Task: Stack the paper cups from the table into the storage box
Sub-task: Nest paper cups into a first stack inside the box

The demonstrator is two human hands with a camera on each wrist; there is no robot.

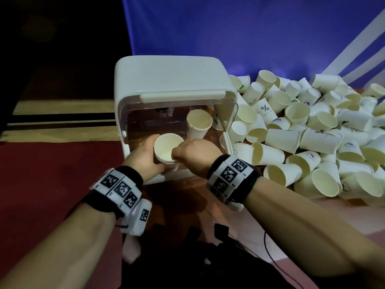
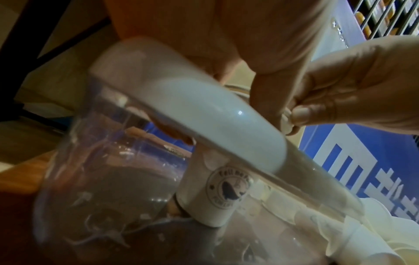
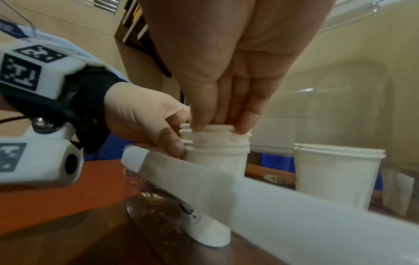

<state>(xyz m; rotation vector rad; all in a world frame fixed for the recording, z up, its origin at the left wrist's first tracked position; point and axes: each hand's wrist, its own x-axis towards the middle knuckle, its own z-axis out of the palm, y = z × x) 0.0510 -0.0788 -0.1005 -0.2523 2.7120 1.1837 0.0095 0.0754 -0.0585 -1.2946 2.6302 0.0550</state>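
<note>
Red-brown table (image 1: 52,163) | left hand (image 1: 143,157) wraps the nested cup stack (image 1: 167,148) standing inside the storage box (image 1: 166,80) at its front | right hand (image 1: 195,153) pinches the top cup's rim | second stack (image 1: 199,124) stands behind | loose cups (image 1: 312,132) heaped right of box

Prob. office/event rm: blue printed banner (image 1: 250,34), shelving (image 2: 390,16).

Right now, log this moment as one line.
left hand: holds cup stack | right hand: pinches its rim | storage box: stack inside
</note>
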